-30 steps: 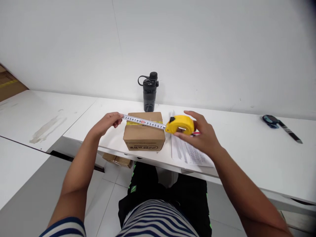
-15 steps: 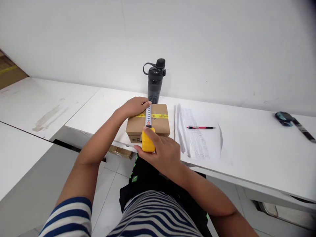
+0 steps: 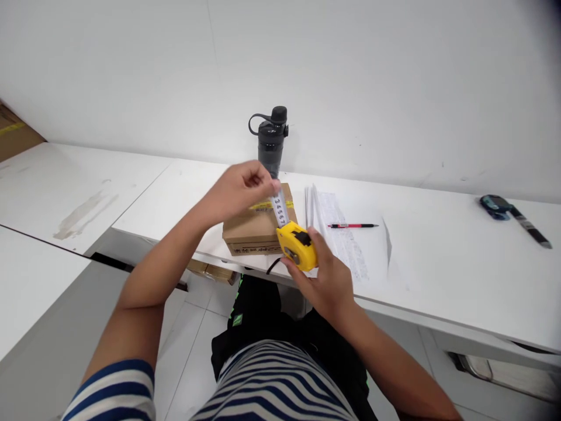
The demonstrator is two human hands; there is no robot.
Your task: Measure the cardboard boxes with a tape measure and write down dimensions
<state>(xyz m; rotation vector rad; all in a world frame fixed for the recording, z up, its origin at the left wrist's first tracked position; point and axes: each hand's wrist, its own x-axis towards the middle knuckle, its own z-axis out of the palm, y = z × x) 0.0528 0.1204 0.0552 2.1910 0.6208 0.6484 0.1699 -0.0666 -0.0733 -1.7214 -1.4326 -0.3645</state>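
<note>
My right hand [image 3: 331, 278] grips a yellow tape measure [image 3: 298, 245] by its case, with a dark strap hanging below it. A short length of white blade [image 3: 279, 207] runs from the case up to my left hand [image 3: 248, 190], whose thumb and finger pinch its end. Both hands hold the tape above a small cardboard box [image 3: 252, 231] with yellow printed tape across its top. The box sits at the front edge of the white table, partly hidden by my left hand and the tape measure.
A dark water bottle [image 3: 270, 146] stands behind the box. To the right, papers [image 3: 350, 257] lie with a red and black pen [image 3: 353, 225] on top. A dark device with a strap [image 3: 497, 206] rests farther right. Another carton [image 3: 15, 137] is at the far left.
Both hands have lifted the tape measure off the box top and shifted right. The case has turned to show its side, and less blade is out.
</note>
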